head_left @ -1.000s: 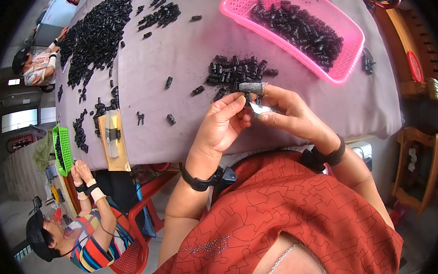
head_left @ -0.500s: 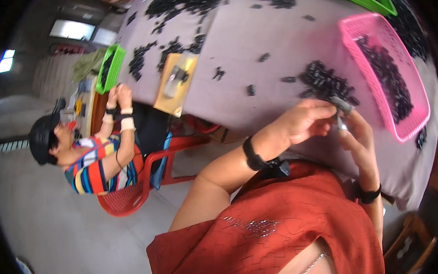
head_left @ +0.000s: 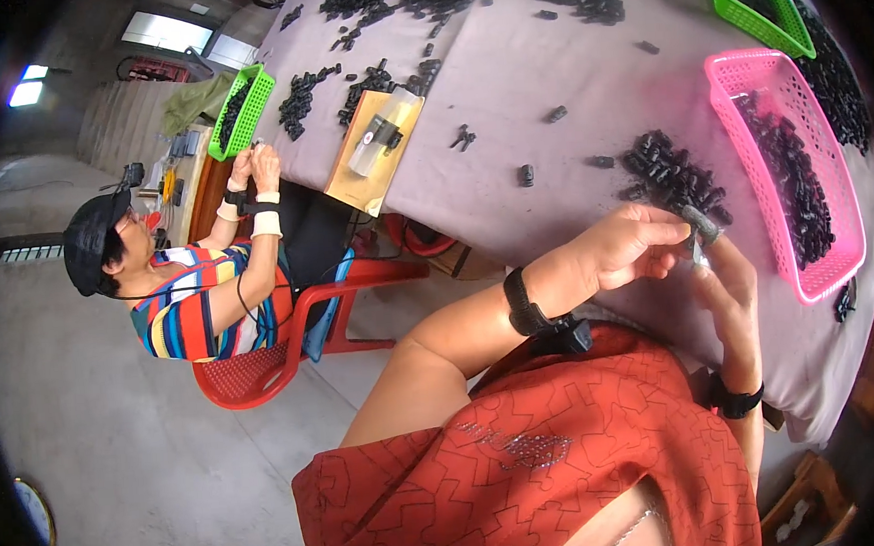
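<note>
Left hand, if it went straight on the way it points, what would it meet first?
Probably the grey-covered finger of the right hand, just ahead of the left hand; depth is unclear.

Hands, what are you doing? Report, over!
Left hand and right hand close together, small pale item between, unclear. Small black cylindrical pieces heaped just beyond. Pink perforated plastic basket at right, not blocking.

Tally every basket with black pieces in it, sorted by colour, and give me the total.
Pink oblong perforated plastic basket: 1
Green rectangular perforated plastic baskets: 2
Total: 3
</note>
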The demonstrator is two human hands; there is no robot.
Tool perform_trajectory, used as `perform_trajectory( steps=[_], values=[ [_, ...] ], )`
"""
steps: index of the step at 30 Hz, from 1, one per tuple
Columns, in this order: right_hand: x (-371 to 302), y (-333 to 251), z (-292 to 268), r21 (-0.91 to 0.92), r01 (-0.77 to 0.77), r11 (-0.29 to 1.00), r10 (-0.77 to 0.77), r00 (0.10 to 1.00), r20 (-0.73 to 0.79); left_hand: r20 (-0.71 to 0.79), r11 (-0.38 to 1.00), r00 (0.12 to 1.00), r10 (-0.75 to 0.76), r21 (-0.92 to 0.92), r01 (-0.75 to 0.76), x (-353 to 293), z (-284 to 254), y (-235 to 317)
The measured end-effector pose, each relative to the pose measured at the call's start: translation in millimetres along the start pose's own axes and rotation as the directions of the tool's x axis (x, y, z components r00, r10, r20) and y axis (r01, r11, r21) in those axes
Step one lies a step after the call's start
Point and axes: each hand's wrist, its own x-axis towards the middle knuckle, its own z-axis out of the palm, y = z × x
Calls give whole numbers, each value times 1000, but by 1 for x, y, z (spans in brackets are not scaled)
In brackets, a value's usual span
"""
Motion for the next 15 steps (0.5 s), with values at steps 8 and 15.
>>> perform_trajectory(
  steps=[8, 15],
  values=[
    [2, -7, 7, 39, 26, 999, -27, 999, 19, -7, 1000, 1000, 7, 16, -6, -3, 0, 0],
    [-2, -2, -2, 32, -44, 999, 43, 999, 25, -1, 999, 1000, -14, 33, 14, 1, -1, -4]
  ],
)
